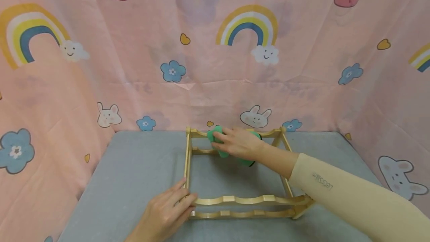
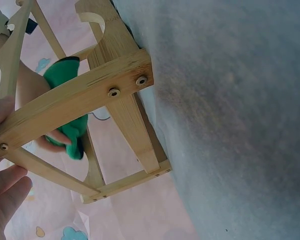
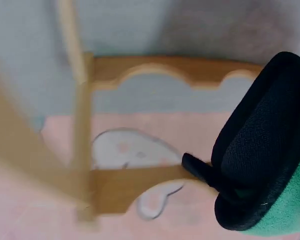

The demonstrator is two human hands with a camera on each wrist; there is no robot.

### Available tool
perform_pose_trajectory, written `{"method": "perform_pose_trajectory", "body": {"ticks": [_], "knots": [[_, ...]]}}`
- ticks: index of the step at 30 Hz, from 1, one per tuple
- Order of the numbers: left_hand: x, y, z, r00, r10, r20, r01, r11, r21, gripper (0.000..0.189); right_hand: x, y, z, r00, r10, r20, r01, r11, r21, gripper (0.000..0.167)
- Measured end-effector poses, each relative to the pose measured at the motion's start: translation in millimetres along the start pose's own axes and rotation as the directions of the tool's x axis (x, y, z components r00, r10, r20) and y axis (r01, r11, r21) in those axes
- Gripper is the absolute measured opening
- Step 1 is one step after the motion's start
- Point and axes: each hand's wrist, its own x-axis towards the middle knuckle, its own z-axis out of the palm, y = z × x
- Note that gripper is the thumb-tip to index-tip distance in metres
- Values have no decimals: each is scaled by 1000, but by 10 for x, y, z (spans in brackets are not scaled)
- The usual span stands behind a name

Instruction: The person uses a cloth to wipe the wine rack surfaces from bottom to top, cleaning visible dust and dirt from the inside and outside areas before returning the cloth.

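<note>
A light wooden wine rack (image 1: 246, 199) with scalloped rails stands on the grey surface. My left hand (image 1: 168, 208) holds its near left corner; in the left wrist view a rail (image 2: 75, 97) runs between thumb and fingers. At the far rail, my right hand (image 1: 240, 143) grips a green terry cloth piece (image 1: 223, 152) with black trim. In the right wrist view that green piece (image 3: 285, 215) shows a black inner side and a small black loop. Its full shape is hidden by the right hand, and I cannot tell whether it touches the far rail.
The grey covered table (image 1: 141, 167) extends on both sides of the rack. Behind and beside it hangs a pink curtain (image 1: 215, 100) with rainbows, rabbits and flowers, close to the rack's far side. My right forearm in a beige sleeve (image 1: 352, 193) crosses over the rack's right end.
</note>
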Motion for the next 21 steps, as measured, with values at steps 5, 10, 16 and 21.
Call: {"method": "perform_pose_trajectory", "body": {"ticks": [5,10,16,21], "knots": [[-17,9,-17,999,-19,29,19,1000,7,32,-262,139,-43,998,50,49,-56,991,123,50],[-18,9,-20,1000,-13,20,13,1000,7,30,-510,272,-53,992,101,70,-112,978,178,57],[-7,5,-14,1000,-6,12,6,1000,11,30,-790,363,2,993,112,37,-116,983,140,56],[-11,1,-8,1000,1,2,-1,1000,13,30,-973,383,60,992,128,10,-127,979,161,58]]}}
